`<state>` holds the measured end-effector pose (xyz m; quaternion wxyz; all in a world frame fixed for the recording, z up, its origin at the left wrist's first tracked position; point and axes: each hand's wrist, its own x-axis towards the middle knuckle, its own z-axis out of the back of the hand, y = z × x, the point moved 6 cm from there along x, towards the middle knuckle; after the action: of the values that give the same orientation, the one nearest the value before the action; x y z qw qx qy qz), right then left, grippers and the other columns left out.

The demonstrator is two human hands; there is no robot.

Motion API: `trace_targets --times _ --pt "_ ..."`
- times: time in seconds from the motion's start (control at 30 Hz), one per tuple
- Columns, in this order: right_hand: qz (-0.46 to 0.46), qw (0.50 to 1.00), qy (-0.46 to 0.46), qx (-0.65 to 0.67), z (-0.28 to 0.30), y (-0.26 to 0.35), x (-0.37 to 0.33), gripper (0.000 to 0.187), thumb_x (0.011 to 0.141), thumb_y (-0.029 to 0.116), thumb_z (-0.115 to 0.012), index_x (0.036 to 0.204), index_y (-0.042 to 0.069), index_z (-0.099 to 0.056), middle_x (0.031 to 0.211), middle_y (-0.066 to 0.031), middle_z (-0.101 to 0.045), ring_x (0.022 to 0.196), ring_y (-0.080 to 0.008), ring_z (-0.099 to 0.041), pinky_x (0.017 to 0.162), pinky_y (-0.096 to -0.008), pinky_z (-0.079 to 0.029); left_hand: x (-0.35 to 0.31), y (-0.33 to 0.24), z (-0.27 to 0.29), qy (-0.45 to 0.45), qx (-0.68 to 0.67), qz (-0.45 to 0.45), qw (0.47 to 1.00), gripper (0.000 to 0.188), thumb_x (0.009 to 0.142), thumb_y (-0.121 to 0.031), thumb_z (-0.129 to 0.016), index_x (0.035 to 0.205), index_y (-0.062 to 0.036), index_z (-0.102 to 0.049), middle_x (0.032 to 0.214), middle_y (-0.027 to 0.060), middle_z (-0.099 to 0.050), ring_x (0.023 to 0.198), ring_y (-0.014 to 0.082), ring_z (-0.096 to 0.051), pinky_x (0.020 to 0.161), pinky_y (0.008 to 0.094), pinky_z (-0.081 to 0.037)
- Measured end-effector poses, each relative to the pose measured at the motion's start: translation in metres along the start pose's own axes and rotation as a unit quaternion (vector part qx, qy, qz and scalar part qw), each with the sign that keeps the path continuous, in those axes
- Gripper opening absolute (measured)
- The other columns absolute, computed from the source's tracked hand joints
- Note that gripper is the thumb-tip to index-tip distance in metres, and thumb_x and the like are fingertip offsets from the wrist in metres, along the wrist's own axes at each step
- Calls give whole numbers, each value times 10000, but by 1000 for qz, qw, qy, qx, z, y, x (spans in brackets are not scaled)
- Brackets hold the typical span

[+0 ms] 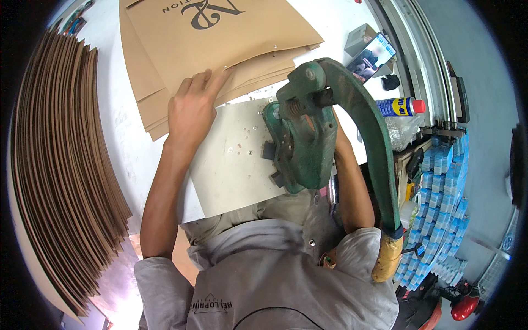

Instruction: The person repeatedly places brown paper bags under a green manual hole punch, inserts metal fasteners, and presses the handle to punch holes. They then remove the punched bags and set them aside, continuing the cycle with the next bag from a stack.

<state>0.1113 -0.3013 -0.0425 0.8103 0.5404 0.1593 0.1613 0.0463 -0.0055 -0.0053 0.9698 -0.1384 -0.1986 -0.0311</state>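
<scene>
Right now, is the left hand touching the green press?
No, the left hand is on the brown paper, apart from the green press.

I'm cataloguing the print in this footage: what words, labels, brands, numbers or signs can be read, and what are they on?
I won't copy out wording or brands; print shows here:
Flat brown paper piece: large black emblem, smaller letters beside it.
Blue-and-yellow spray can with red cap: bold label lettering.
Grey fabric shirt: small dark lettering.
Black rectangular phone with lit screen: characters too small to read.
</scene>
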Motion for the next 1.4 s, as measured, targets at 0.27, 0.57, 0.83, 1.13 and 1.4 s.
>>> trace_targets --times 0.27,0.57,0.83,1.13,1.4 --pt "-39 998 12 57 -16 -6 5 231 922 98 -690 1141 26 -683 1027 -101 -715 915 -207 -675 801 -346 -569 0 2 -5 -3 18 13 1000 749 750 86 -604 1403 -281 -621 1204 107 -703 979 292 -695 809 405 -600" --pt "-72 994 21 75 -9 4 5 284 929 104 -680 1197 13 -659 1064 -116 -716 940 -208 -686 815 -343 -580 1 1 3 3 41 6 999 705 757 63 -615 1379 -267 -648 1190 66 -711 976 278 -694 792 400 -599" --pt "-215 895 -50 387 -18 7 9 331 935 110 -672 1247 3 -638 1096 -129 -717 963 -210 -696 828 -341 -591 3 -41 23 -8 -117 -33 992 470 779 57 -601 1162 -162 -764 1122 48 -721 943 266 -687 799 403 -587" --pt "-162 942 -110 271 -25 21 -14 248 943 101 -633 1149 -29 -682 974 -120 -744 768 -161 -711 678 -305 -597 -5 -87 8 64 -156 6 986 241 855 -189 -756 1081 -111 -787 987 103 -624 947 292 -625 767 411 -557" --pt "-97 982 -87 138 -18 5 -10 211 958 138 -588 921 -21 -723 785 -69 -707 651 -126 -649 566 -278 -503 -4 -88 -1 41 -138 7 990 248 834 -286 -795 1000 -102 -810 987 110 -609 967 296 -604 774 412 -549"
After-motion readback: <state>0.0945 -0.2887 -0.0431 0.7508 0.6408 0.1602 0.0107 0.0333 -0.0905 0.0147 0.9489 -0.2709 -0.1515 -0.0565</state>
